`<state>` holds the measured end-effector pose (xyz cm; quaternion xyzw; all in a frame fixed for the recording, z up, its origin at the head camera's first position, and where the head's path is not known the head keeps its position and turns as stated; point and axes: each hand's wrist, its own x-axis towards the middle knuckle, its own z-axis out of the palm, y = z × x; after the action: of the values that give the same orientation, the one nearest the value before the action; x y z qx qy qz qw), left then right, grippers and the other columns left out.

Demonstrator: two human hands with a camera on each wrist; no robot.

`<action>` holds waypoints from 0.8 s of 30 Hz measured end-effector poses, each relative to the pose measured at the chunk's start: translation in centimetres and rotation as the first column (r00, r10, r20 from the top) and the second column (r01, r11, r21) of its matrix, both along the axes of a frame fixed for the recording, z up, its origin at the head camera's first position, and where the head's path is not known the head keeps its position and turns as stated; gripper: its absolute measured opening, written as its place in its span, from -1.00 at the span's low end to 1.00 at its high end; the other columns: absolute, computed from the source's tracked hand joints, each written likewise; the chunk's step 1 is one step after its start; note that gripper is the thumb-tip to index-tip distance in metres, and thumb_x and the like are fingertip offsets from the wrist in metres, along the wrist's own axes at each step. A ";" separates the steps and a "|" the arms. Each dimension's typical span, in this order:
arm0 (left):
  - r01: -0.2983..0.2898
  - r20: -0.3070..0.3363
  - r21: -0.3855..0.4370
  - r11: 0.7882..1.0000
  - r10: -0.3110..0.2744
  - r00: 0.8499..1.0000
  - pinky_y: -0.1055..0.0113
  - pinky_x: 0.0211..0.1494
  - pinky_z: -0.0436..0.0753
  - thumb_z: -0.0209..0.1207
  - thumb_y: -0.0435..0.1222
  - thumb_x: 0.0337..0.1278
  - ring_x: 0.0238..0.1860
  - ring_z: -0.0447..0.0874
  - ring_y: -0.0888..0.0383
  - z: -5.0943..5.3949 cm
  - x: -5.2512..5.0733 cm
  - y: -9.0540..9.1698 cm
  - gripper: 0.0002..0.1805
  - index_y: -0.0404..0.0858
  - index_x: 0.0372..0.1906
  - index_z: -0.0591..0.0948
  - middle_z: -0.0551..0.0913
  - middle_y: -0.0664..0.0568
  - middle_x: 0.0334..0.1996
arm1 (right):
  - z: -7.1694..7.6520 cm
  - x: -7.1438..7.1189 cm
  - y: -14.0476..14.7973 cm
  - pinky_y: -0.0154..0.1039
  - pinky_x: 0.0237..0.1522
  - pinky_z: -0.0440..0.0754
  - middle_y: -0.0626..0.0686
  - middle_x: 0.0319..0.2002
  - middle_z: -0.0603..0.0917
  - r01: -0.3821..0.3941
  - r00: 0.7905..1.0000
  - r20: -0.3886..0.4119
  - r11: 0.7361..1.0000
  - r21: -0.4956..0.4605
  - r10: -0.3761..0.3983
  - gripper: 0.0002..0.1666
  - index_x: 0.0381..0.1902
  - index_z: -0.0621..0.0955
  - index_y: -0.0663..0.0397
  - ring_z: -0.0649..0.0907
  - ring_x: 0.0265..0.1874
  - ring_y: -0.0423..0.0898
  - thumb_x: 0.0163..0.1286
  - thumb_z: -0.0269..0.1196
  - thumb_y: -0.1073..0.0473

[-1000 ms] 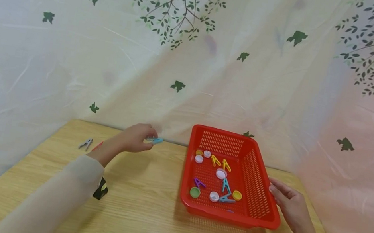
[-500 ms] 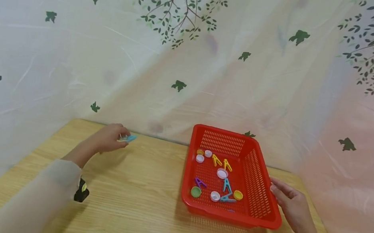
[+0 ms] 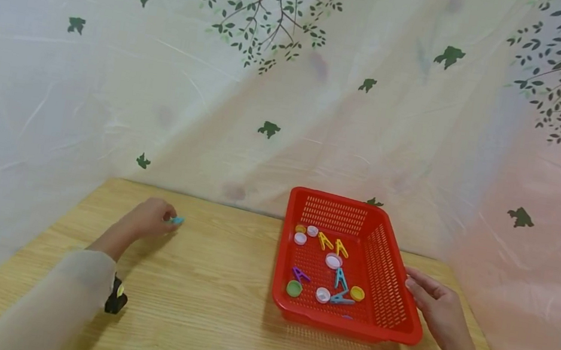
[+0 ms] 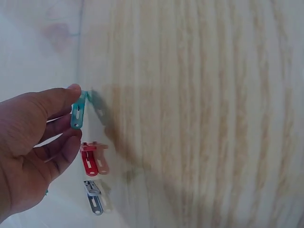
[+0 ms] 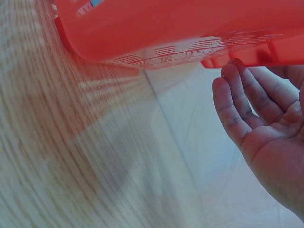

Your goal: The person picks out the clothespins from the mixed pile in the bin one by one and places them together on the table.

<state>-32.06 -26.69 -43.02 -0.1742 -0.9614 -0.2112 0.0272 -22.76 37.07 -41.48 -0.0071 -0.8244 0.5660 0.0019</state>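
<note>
My left hand (image 3: 147, 219) is low over the left back part of the table and pinches a teal clothespin (image 4: 78, 114) between thumb and fingers. Close below that hand in the left wrist view, a red clothespin (image 4: 89, 160) and a grey clothespin (image 4: 94, 197) lie on the table; the left hand and arm hide both from the head view. My right hand (image 3: 438, 315) holds the rim of a red plastic basket (image 3: 339, 325) at its right side. Seen from the right wrist, the fingertips (image 5: 230, 69) meet the rim from underneath.
Inside the basket lie yellow clothespins (image 3: 341, 248), blue clothespins (image 3: 341, 297), a purple clothespin (image 3: 300, 275) and several bottle caps, one of them a green cap (image 3: 294, 288). A printed curtain (image 3: 211, 128) hangs along the back of the wooden table (image 3: 209, 285).
My left hand has moved left across the table with the teal clothespin and come down lower, covering the spot of the red and grey clothespins. My right hand and the basket have stayed in place.
</note>
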 end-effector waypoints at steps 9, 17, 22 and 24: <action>0.040 0.024 -0.081 0.996 -0.038 0.999 -0.06 -0.05 0.67 0.44 -0.27 0.12 -0.19 0.69 -0.10 0.2 0.3 0.0 -0.68 -0.45 -0.15 0.71 0.73 -0.16 -0.27 | 0.0 0.0 0.0 -0.44 0.03 0.62 -0.24 0.20 0.63 0.018 1.000 0.009 1.000 0.007 -0.018 -0.13 0.51 0.39 0.13 0.62 0.00 -0.48 0.44 0.26 -0.26; 0.199 0.047 -0.139 0.970 -0.194 0.980 -0.09 0.04 0.67 0.48 -0.39 0.03 -0.11 0.71 -0.20 0.9 -0.4 -0.1 -0.64 -0.48 -0.06 0.70 0.74 -0.21 -0.18 | 0.0 0.0 0.0 -0.42 0.04 0.61 -0.10 0.30 0.60 0.013 1.000 0.006 0.999 0.036 -0.013 -0.14 0.51 0.39 0.09 0.60 0.01 -0.48 0.45 0.23 -0.28; 0.183 0.056 -0.130 0.974 -0.177 0.983 -0.09 0.06 0.65 0.47 -0.34 0.06 -0.12 0.69 -0.17 0.6 -0.5 -0.4 -0.62 -0.47 -0.04 0.70 0.71 -0.17 -0.21 | -0.1 0.0 0.1 -0.42 0.04 0.62 -0.16 0.26 0.62 0.005 1.000 0.002 1.000 0.030 -0.005 -0.16 0.51 0.40 0.10 0.61 0.01 -0.47 0.46 0.23 -0.26; 0.168 0.050 -0.126 0.978 -0.163 0.985 -0.09 0.06 0.64 0.48 -0.32 0.07 -0.13 0.69 -0.16 0.5 -0.5 -0.4 -0.61 -0.47 -0.05 0.70 0.71 -0.17 -0.22 | 0.0 0.0 0.1 -0.42 0.04 0.61 -0.15 0.26 0.62 0.005 1.000 0.002 0.999 0.038 -0.005 -0.16 0.51 0.40 0.09 0.61 0.01 -0.48 0.46 0.23 -0.26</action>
<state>-32.54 -27.09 -42.48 -0.2506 -0.9557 -0.1531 -0.0208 -22.76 37.18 -41.53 -0.0095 -0.8349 0.5503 0.0027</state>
